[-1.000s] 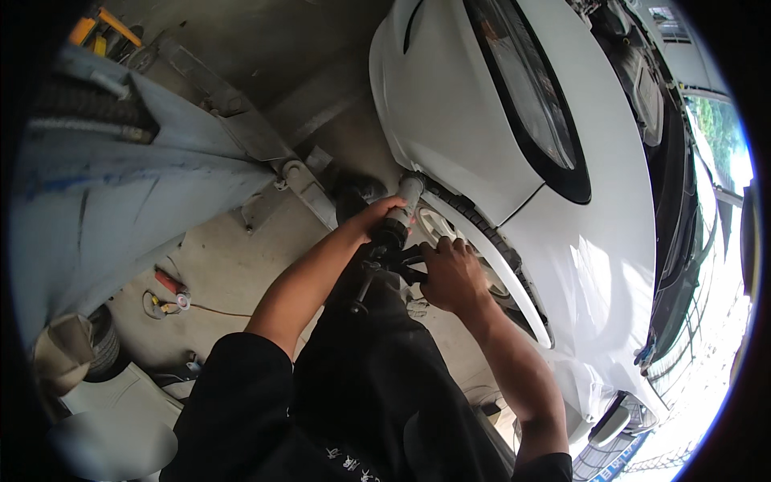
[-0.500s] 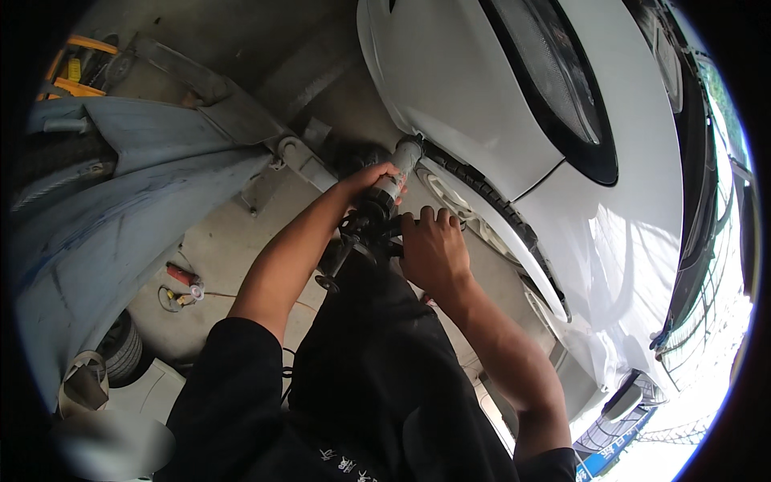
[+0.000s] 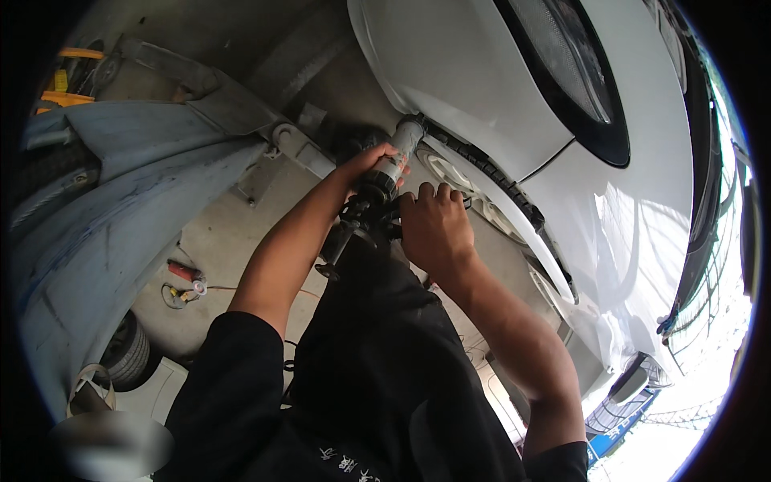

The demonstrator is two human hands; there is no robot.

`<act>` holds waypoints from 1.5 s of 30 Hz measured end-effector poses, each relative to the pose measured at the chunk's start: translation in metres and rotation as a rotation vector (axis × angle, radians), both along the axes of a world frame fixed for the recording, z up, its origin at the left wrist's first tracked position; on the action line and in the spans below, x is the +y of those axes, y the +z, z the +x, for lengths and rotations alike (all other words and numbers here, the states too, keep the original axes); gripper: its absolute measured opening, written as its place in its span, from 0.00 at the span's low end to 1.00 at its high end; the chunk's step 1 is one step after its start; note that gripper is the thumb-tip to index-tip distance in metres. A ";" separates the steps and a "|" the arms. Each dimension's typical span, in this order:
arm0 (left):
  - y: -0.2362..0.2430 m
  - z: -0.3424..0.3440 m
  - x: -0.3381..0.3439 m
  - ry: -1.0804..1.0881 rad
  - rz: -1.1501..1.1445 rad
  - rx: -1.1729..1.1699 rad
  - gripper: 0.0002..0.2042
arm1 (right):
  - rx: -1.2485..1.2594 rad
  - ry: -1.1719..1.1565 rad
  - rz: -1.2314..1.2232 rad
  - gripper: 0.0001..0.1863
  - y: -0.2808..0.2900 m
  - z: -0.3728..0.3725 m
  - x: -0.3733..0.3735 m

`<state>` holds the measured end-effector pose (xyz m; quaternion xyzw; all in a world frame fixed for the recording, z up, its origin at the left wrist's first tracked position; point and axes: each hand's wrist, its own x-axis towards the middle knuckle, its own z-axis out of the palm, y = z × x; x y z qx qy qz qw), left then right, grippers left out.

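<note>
My left hand is closed around the pale cylinder of a dispensing gun, just above its black mechanism. My right hand is wrapped over the gun's dark handle, whose grip is mostly hidden by the fingers. The cylinder's far end meets, or lies very close to, the front wheel-arch edge of a white car; whether it touches I cannot tell. Below that arch shows a light-coloured wheel, partly behind my right hand and the arch trim.
A grey-blue body panel stands at left beside a metal lift arm. On the concrete floor are a red angle grinder with a hose and a tyre. Yellow equipment sits at upper left; a side mirror is lower right.
Both hands and the gun have shifted upward in the picture, with slight leftward movement. The view of the car and floor has shifted too. Both hands keep their grip.
</note>
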<state>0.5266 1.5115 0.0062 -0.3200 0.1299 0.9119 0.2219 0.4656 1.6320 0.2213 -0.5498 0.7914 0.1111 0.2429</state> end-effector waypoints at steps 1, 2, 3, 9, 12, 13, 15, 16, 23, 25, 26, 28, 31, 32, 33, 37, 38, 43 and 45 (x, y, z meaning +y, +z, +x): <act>-0.002 0.000 0.001 0.003 0.007 -0.001 0.19 | -0.006 0.002 0.010 0.08 0.001 -0.001 -0.001; 0.000 0.001 0.000 0.006 0.012 -0.002 0.20 | -0.002 0.003 0.012 0.08 0.001 -0.001 -0.002; 0.002 0.000 0.000 0.006 0.003 -0.001 0.20 | 0.002 0.004 0.013 0.08 0.001 -0.001 -0.002; 0.002 0.001 0.002 0.029 -0.032 0.009 0.22 | 0.019 0.019 0.040 0.08 0.000 -0.001 -0.005; 0.000 0.002 0.003 0.039 -0.015 -0.009 0.22 | 0.027 0.025 0.074 0.09 0.000 0.001 -0.007; -0.005 0.002 0.003 0.043 -0.003 -0.011 0.21 | 0.030 0.028 0.090 0.09 0.000 0.001 -0.007; -0.006 0.003 0.004 0.052 0.015 -0.009 0.21 | 0.022 0.018 0.102 0.09 0.002 0.002 -0.009; -0.007 0.004 0.005 0.060 0.018 -0.004 0.20 | 0.018 0.013 0.108 0.09 0.002 0.003 -0.009; -0.006 0.005 0.009 0.080 0.002 0.015 0.23 | 0.031 0.027 0.132 0.08 0.006 0.006 -0.012; 0.001 0.007 0.009 0.089 -0.010 0.011 0.23 | 0.036 0.025 0.126 0.08 0.005 0.007 -0.012; 0.007 0.007 0.008 0.095 -0.019 0.010 0.23 | 0.041 0.033 0.121 0.08 0.006 0.007 -0.011; 0.003 0.008 0.011 0.108 0.010 0.030 0.22 | 0.051 0.050 0.111 0.08 0.009 0.007 -0.010; 0.000 0.009 0.013 0.116 0.025 0.047 0.22 | 0.074 0.082 0.129 0.08 0.008 0.008 -0.010; 0.001 0.010 0.013 0.115 0.024 0.048 0.22 | 0.086 0.098 0.133 0.09 0.009 0.008 -0.011; 0.002 0.010 0.014 0.119 0.022 0.053 0.22 | 0.098 0.114 0.136 0.11 0.010 0.008 -0.011; 0.005 0.012 0.014 0.131 -0.001 0.054 0.24 | 0.080 0.106 0.134 0.08 0.008 0.009 -0.013; 0.004 0.012 0.014 0.132 -0.008 0.051 0.24 | 0.087 0.111 0.135 0.07 0.009 0.010 -0.013; 0.006 0.013 0.017 0.120 0.019 0.031 0.24 | 0.101 0.129 0.097 0.07 0.008 0.010 -0.008; 0.005 0.014 0.018 0.126 0.021 0.036 0.25 | 0.093 0.120 0.087 0.06 0.008 0.011 -0.007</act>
